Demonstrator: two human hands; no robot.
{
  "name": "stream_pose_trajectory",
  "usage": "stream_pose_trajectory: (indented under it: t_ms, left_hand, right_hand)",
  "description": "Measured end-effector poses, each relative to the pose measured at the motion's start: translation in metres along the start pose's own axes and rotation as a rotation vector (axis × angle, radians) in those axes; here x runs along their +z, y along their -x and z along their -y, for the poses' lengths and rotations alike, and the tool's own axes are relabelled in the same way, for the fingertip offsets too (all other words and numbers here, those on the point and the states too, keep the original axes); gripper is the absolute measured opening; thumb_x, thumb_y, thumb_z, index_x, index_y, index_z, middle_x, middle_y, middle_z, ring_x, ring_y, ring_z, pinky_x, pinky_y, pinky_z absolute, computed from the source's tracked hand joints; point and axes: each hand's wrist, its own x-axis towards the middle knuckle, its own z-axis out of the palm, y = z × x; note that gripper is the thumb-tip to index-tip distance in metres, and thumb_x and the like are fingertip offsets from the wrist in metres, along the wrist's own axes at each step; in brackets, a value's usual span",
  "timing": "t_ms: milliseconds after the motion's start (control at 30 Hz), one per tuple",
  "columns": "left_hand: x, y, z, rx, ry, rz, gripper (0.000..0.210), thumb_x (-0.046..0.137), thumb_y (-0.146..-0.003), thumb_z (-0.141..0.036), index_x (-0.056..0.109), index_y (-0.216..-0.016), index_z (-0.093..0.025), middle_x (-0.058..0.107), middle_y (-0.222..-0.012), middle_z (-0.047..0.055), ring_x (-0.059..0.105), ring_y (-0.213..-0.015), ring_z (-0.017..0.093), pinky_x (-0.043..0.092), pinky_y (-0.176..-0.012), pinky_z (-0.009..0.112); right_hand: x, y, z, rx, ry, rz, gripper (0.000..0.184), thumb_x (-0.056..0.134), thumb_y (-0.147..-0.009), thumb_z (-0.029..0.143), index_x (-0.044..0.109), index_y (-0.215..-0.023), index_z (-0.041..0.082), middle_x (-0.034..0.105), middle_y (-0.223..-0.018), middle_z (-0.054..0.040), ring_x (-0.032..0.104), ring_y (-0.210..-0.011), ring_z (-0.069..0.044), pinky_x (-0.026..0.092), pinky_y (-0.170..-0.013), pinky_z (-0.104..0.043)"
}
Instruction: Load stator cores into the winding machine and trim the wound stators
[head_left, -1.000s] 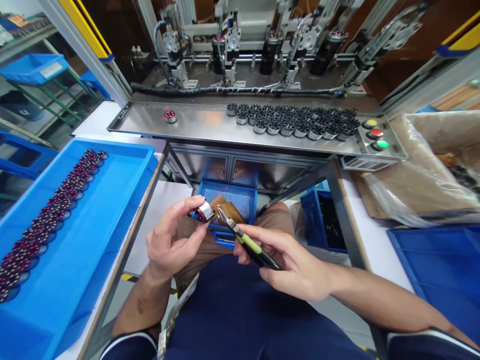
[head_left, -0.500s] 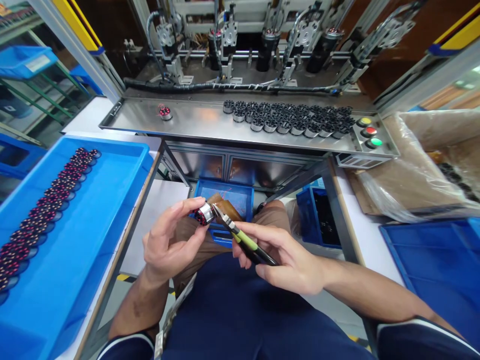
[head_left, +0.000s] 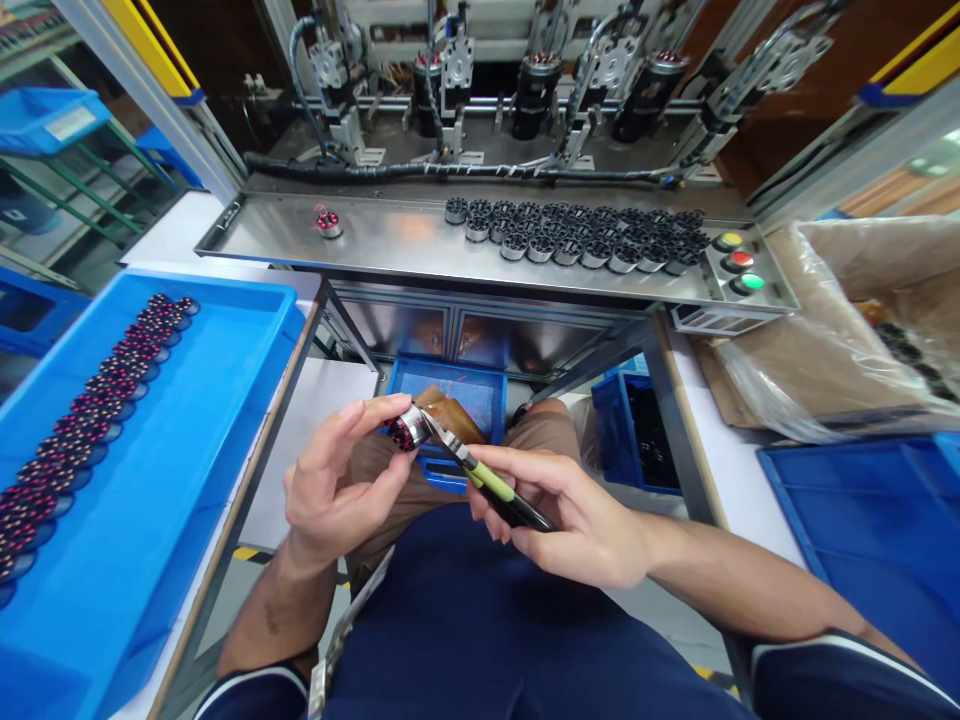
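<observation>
Between the thumb and fingers of my left hand [head_left: 349,480] is a small motor stator [head_left: 409,428], a silver ring with red and black windings, tilted to one side. My right hand [head_left: 562,515] is wrapped round the green and black handles of cutting pliers [head_left: 487,478]. Their metal jaws reach the right side of the stator; whether they grip a wire there is too small to tell. Below the stator, a brown piece of card or tape [head_left: 457,418] shows above a blue bin [head_left: 487,385] with loose red wire bits.
A steel ledge [head_left: 390,235] holds rows of black-topped rings [head_left: 592,235], one red-wired stator [head_left: 328,222] and coloured push buttons [head_left: 739,262]. On the left, a blue tray [head_left: 217,400] bears rows of wound stators [head_left: 97,410]. A plastic-lined carton [head_left: 810,330] stands right; machine fixtures [head_left: 457,75] stand behind.
Both hands keep almost the same place on the stator and pliers. The plier jaws have shifted very slightly at the stator's edge; the view has moved a little.
</observation>
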Motion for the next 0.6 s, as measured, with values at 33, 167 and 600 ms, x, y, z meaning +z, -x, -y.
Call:
stream_pose_trajectory:
  t_ms: [33, 167, 600]
  left_hand:
    - [0.000, 0.000, 0.000, 0.005, 0.004, -0.004, 0.091, 0.075, -0.070, 0.005, 0.042, -0.148, -0.025, 0.075, -0.119, 0.006, 0.074, -0.103, 0.019, 0.064, -0.091, 0.034]
    - [0.000, -0.001, 0.001, 0.021, 0.027, 0.000, 0.092, 0.074, -0.068, 0.008, 0.042, -0.148, -0.022, 0.075, -0.119, 0.007, 0.073, -0.105, 0.018, 0.063, -0.094, 0.031]
    - [0.004, -0.002, 0.004, -0.205, 0.224, -0.129, 0.080, 0.079, -0.069, 0.001, 0.053, -0.139, -0.028, 0.075, -0.115, 0.004, 0.073, -0.106, 0.018, 0.062, -0.092, 0.031]
  right_hand:
    - [0.000, 0.000, 0.000, 0.003, -0.007, -0.001, 0.078, 0.054, -0.076, 0.000, 0.042, -0.150, 0.023, 0.060, -0.098, -0.0039, 0.058, -0.075, -0.009, 0.051, -0.069, -0.025]
    - [0.002, -0.001, -0.001, 0.003, -0.032, 0.006, 0.078, 0.053, -0.076, -0.001, 0.043, -0.150, 0.023, 0.059, -0.096, -0.0030, 0.056, -0.074, -0.008, 0.048, -0.065, -0.022]
    - [-0.004, 0.001, -0.006, 0.096, -0.044, -0.267, 0.067, 0.065, -0.079, 0.014, 0.049, -0.143, 0.024, 0.062, -0.104, -0.0061, 0.062, -0.085, -0.014, 0.052, -0.079, -0.032]
